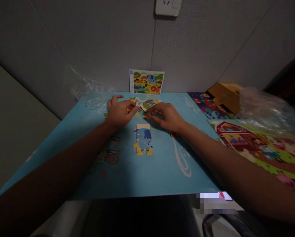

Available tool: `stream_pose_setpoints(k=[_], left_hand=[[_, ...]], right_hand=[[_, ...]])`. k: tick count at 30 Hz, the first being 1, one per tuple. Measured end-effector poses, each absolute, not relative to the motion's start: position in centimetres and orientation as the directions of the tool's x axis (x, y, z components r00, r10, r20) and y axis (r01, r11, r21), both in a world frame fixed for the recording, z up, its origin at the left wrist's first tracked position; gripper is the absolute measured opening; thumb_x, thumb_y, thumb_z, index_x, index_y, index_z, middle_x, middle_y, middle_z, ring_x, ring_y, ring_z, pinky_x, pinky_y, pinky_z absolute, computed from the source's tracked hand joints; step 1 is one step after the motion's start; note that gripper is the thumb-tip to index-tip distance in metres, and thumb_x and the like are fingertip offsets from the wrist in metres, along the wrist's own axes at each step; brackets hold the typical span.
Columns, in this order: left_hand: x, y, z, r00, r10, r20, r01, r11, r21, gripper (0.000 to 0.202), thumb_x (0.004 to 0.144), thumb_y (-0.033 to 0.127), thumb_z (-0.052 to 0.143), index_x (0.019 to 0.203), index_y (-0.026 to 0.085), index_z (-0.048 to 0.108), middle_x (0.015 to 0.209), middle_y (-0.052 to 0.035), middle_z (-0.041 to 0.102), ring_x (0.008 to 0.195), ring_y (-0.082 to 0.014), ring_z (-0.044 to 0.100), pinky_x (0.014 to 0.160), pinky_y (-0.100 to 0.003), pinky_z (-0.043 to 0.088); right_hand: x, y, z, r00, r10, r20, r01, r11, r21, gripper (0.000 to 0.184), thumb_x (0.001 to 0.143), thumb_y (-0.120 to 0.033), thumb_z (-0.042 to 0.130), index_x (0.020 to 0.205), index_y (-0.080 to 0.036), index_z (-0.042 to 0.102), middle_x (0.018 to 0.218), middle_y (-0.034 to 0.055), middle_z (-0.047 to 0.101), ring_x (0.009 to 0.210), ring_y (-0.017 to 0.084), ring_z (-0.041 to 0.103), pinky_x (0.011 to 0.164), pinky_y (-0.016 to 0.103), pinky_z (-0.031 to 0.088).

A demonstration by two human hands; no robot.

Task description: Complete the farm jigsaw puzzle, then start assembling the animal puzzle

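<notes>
My left hand (pixel 119 112) is over the far middle of the table, its thumb and fingers closed on a small puzzle piece (pixel 128 109) with an orange patch. Opposite it, my right hand (pixel 166 116) reaches into a loose pile of puzzle pieces (pixel 151 102), thumb and index finger apart, fingertips at the pieces. Some pieces in the pile overlap, and my hands partly cover them. Nearer to me, a few joined puzzle pieces (pixel 144 140) lie flat and show a blue elephant. Behind the pile, a picture card (pixel 147 82) with animals leans upright against the wall.
Clear plastic wrap (pixel 94 93) lies at the table's back left. On the right are a farm picture (pixel 263 148), an opened cardboard box (pixel 225 97) and more plastic wrap (pixel 268 105). The blue table's front edge (pixel 137 197) is close to me; a wall socket (pixel 168 7) is above.
</notes>
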State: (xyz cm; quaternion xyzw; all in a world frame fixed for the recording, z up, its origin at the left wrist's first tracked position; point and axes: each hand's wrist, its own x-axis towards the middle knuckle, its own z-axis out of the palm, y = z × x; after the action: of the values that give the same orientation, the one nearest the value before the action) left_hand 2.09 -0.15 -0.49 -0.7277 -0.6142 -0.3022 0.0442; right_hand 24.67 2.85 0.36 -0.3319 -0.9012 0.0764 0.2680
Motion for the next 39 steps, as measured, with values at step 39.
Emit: stream_pose_setpoints(k=[39], left_hand=[[1.7, 0.8, -1.7, 0.301, 0.873, 0.383, 0.889, -0.402, 0.219, 0.062, 0.074, 0.059, 0.072, 0.128, 0.028, 0.066, 0.115, -0.0093, 0.07, 0.115, -0.0355, 0.042, 0.103, -0.055, 0.025]], right_hand=[[24.4, 4.1, -0.8, -0.695, 0.634, 0.341, 0.589, 0.773, -0.237, 0.042, 0.084, -0.027, 0.065, 0.124, -0.017, 0.062, 0.114, 0.0115, 0.069, 0.109, 0.029, 0.058, 0.099, 0.046, 0.039]])
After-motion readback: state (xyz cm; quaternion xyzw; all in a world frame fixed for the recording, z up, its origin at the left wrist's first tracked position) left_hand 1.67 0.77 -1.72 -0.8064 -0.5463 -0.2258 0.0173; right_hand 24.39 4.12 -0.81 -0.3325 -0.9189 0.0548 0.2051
